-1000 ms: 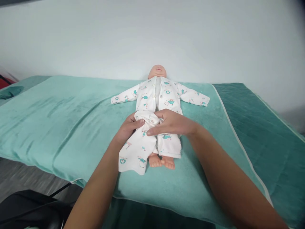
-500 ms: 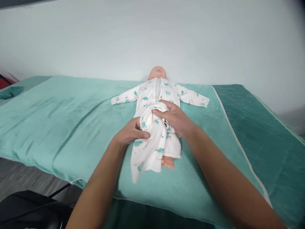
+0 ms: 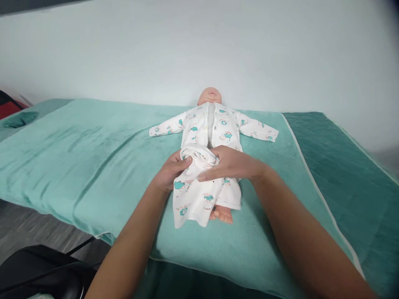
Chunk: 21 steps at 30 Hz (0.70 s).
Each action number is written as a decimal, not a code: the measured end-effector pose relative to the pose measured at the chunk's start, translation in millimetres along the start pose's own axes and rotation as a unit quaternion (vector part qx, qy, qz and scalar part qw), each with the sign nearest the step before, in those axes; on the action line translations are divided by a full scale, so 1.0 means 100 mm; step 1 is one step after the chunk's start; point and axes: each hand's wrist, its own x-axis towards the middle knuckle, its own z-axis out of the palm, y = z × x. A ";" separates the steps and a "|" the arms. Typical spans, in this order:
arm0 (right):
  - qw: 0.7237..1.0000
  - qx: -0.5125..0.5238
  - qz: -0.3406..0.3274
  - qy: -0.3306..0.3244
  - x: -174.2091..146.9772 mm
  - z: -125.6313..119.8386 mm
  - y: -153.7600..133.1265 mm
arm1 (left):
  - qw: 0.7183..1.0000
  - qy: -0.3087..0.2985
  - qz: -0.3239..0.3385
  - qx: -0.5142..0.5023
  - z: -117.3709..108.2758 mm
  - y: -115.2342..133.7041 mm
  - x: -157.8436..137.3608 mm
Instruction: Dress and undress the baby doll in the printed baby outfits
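A baby doll [image 3: 210,95] lies on its back, dressed in a white printed baby top [image 3: 195,124] that hangs unfastened down the chest, with both sleeves spread. Over its lower body, white printed baby pants [image 3: 195,203] are bunched at the upper end, one leg hanging down flat. My left hand [image 3: 171,169] pinches the bunched edge between thumb and fingers. From the right, my right hand [image 3: 232,164] holds the other side of the bunch, its thumb stretched across the cloth and its fingers partly hidden behind it. One doll foot [image 3: 223,214] shows below a hem; the other is mostly covered.
A light green cover [image 3: 109,166] lies under the doll on the bed, with a darker green quilted cover [image 3: 346,166] to the right. Behind stands a white wall [image 3: 199,45]. A black object [image 3: 43,270] sits at the lower left, beside the bed.
My right hand has moved down over the bunched cloth, its thumb now lower on the fabric. The gathered edge sits lower and flatter. The view has shifted slightly.
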 end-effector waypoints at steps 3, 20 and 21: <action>0.995 0.077 -0.006 0.071 0.01 0.05 0.04 | 1.000 0.002 0.009 0.022 -0.01 -0.01 0.02; 0.971 0.177 -0.032 0.159 0.09 0.15 0.04 | 0.998 -0.060 0.000 0.004 -0.05 -0.04 0.01; 0.970 0.185 -0.031 0.158 0.08 0.15 0.05 | 0.999 -0.052 -0.001 -0.004 -0.04 -0.05 0.01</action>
